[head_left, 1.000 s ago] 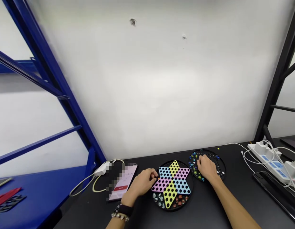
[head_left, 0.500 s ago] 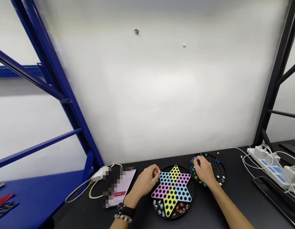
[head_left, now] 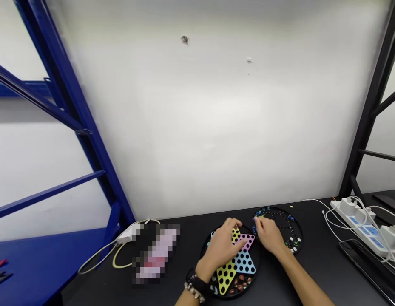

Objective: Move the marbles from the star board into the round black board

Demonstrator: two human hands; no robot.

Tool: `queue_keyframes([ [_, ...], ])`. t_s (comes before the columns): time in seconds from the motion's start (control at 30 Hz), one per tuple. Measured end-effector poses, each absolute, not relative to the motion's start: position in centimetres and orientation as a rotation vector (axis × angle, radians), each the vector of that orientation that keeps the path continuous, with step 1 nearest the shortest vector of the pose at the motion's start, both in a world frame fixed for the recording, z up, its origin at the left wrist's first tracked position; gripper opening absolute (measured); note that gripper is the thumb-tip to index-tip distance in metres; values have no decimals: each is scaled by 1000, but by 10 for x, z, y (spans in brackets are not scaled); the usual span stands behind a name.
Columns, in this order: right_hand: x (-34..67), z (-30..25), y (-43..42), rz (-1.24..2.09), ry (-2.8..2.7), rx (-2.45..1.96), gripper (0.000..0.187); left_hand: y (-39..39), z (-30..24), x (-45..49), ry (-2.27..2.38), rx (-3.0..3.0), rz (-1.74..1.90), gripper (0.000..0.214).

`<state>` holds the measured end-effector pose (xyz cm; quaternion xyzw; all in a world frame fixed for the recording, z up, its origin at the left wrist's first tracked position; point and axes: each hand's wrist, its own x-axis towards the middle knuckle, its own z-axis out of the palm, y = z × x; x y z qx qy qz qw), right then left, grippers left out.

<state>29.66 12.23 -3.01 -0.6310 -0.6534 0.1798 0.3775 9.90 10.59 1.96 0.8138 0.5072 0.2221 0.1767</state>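
My left hand (head_left: 223,243) is over the left part of a star-shaped Chinese checkers board (head_left: 245,262), thumb and fingers apart, and hides some of its holes. The board has yellow, pink and blue points and sits in a round black tray (head_left: 256,278). Reddish marbles (head_left: 241,284) lie in the tray's near right gap, and pale ones show partly beside my wrist. My right hand (head_left: 270,234) is closed with fingertips together at the left rim of a second round black tray (head_left: 302,233); anything between them is too small to make out. Blue marbles (head_left: 291,218) and white ones (head_left: 294,249) lie in that tray.
A white power strip (head_left: 359,227) with plugged chargers and cables stands at the right, behind a dark flat device (head_left: 363,263). On the left are a white adapter (head_left: 129,233) with its cable and a blurred pink item (head_left: 162,250). A wall rises behind the black table.
My left hand has moved right from beside the board to over it, and its fingers have spread. The right hand has shifted slightly left and nearer, to the second tray's left rim.
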Motion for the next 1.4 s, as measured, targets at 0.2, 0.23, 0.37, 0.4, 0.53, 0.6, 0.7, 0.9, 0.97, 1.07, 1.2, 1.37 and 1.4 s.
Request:
queue_keyframes([
  [0.2,329,-33,128,55,-1864,-2120,26,105,19,30,1539,2233,131,58],
  [0.23,329,-34,128,21,-1873,-2147,26,104,18,24,1535,2221,101,65],
  [0.37,322,-32,125,-34,-1874,-2104,30,106,12,18,1492,2221,104,71],
  [0.4,318,-30,123,-13,-1889,-2040,31,109,12,18,1471,2229,108,69],
  [0.53,300,-26,111,212,-2077,-1645,32,123,11,14,1425,2274,167,65],
  [0.6,289,-26,103,326,-2197,-1495,31,127,10,10,1494,2288,277,60],
  [0.7,277,-29,95,350,-2272,-1447,31,128,5,3,1677,2255,458,43],
  [0.9,268,-27,89,267,-2253,-1513,28,124,-3,-3,1932,2245,475,20],
  [0.97,266,-25,88,263,-2253,-1517,24,123,-5,-2,1984,2244,427,24],
  [1.07,263,-24,87,288,-2244,-1496,21,120,-9,4,2028,2302,328,30],
  [1.2,263,-23,86,337,-2229,-1492,20,117,-18,18,2111,2391,107,37],
  [1.37,263,-22,86,347,-2213,-1495,20,119,-20,24,2086,2371,-52,43],
  [1.4,263,-23,86,347,-2209,-1495,19,119,-20,24,2087,2368,-74,43],
])
